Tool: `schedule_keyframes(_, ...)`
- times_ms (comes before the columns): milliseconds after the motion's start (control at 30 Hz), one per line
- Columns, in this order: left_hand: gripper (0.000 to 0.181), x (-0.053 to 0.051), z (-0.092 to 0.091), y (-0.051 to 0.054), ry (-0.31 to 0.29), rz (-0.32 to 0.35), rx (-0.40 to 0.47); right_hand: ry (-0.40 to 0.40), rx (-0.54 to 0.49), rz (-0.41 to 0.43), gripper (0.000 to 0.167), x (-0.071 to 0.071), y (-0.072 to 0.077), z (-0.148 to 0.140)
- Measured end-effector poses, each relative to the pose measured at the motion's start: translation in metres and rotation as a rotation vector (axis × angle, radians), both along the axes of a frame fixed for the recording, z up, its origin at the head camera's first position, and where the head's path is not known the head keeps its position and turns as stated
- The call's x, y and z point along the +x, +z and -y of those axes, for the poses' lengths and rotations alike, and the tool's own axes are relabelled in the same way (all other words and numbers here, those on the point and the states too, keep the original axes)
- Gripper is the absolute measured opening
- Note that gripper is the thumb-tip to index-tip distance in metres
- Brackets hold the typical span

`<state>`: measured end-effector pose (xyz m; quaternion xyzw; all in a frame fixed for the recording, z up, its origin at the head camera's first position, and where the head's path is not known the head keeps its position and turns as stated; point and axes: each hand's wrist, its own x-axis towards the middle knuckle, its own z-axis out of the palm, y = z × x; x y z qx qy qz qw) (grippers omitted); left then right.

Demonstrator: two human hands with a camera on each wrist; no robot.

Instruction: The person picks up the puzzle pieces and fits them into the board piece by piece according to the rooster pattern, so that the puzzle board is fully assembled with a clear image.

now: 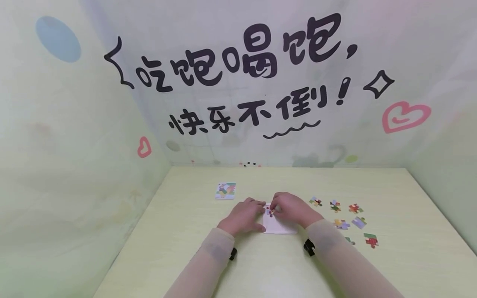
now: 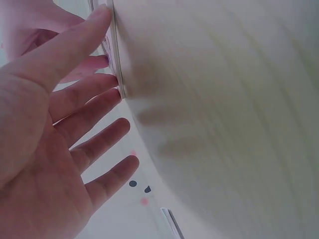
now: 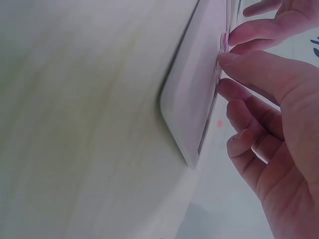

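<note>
A white square board (image 1: 279, 225) lies on the table, its raised rim showing in the right wrist view (image 3: 187, 114). Beside its left edge is the left hand (image 1: 244, 217), thumb and fingers spread and fairly straight, with some fingertips touching the edge; the left wrist view shows this hand (image 2: 60, 119) from the palm side. Over the board's far left part, the right hand (image 1: 292, 207) pinches a small colourful puzzle piece (image 1: 271, 213) between thumb and index finger, low against the surface. Its other fingers are bent in the right wrist view (image 3: 279, 124). The fingers partly cover the piece.
Several loose puzzle pieces (image 1: 359, 222) lie right of the board, one partly hidden by the right sleeve (image 1: 335, 244). A square picture card (image 1: 225, 191) lies at the back left. Behind the table (image 1: 179, 231) hangs a cloth with black writing.
</note>
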<state>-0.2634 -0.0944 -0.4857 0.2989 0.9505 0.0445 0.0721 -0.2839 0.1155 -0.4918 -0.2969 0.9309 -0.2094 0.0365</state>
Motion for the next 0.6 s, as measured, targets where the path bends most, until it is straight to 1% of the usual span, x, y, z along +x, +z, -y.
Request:
schedule_keyframes(167,0.058,0.0001,0.0004,0.0004,0.012,-0.009,-0.033,-0.014,-0.028,0.017,0.013,-0.0012,-0.0011,0.0032)
schedule_keyframes(400,0.059,-0.0006,-0.0014,-0.0015,-0.002,-0.043,-0.061,-0.049,-0.061,0.038,0.014,-0.0005,-0.0039,0.0041)
schedule_keyframes(600,0.060,-0.0012,-0.0037,-0.0017,0.007,-0.024,-0.034,-0.076,-0.052,0.038,0.015,-0.0017,-0.0047,0.0010)
